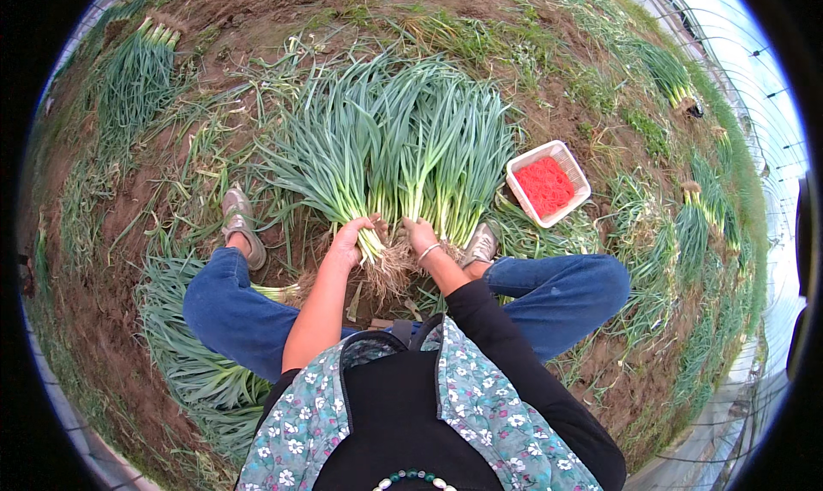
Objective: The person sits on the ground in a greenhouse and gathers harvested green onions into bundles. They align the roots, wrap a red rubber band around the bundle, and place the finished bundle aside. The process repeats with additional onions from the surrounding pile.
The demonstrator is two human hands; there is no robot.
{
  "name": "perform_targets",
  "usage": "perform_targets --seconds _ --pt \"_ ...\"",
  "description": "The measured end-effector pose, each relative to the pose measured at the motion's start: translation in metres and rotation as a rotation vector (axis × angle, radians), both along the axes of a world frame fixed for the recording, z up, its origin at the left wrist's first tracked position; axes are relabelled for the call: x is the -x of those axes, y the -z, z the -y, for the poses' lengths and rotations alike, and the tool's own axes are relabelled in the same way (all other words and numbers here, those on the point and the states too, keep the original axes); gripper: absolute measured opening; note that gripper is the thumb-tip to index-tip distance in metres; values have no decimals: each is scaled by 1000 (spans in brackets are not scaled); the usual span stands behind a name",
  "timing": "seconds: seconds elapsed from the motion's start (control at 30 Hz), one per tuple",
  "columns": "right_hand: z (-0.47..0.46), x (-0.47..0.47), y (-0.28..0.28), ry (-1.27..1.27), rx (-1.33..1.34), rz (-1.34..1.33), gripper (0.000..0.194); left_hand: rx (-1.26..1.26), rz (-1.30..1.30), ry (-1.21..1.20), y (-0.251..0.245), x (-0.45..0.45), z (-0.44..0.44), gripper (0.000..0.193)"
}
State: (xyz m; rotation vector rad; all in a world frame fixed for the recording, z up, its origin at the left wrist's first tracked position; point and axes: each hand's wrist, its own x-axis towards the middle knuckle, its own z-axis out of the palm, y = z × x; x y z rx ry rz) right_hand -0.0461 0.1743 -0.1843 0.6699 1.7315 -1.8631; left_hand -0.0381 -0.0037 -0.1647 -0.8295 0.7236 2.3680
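Note:
My left hand (350,240) is closed around the white stems of a bunch of green onions (347,189), whose brown roots hang toward me. Close beside it, my right hand (421,237), with a bangle at the wrist, grips the stem bases of a few more green onions (421,163). Behind both hands a large pile of green onions (472,137) lies on the soil, leaves pointing away from me. To the right of the pile stands a white plastic basket (555,219) holding red ties or netting (545,185).
My shoes (243,224) rest on either side of the pile. Another heap of green onions (186,343) lies beside my left leg. Bunches lie at the upper left (138,73) and far right (697,227). Loose leaves litter the brown soil (116,336) under the plastic-covered tunnel frame (765,92).

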Motion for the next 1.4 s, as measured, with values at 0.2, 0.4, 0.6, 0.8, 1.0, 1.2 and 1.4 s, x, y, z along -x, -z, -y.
perform_targets --seconds 0.2,0.4,0.6,0.8,1.0,1.2,1.4 --pt "32 -46 -51 -514 -399 -513 38 29 -147 239 -13 -6 -5 26" --pt "20 -43 -110 -603 5 -312 40 -19 -250 208 -63 -5 2 30" --pt "17 -33 -157 -618 184 -89 55 205 -113 -5 -154 8 20 19" --pt "-20 27 -54 -225 -592 -360 39 -377 -550 -308 -303 34 98 27" --pt "-9 35 22 -402 -887 -10 58 30 -785 -278 -286 42 116 29" --pt "20 39 14 -412 -871 12 55 371 -176 -126 -113 8 75 15" --pt "31 38 7 -314 -907 3 57 141 65 -43 -26 -18 49 13"
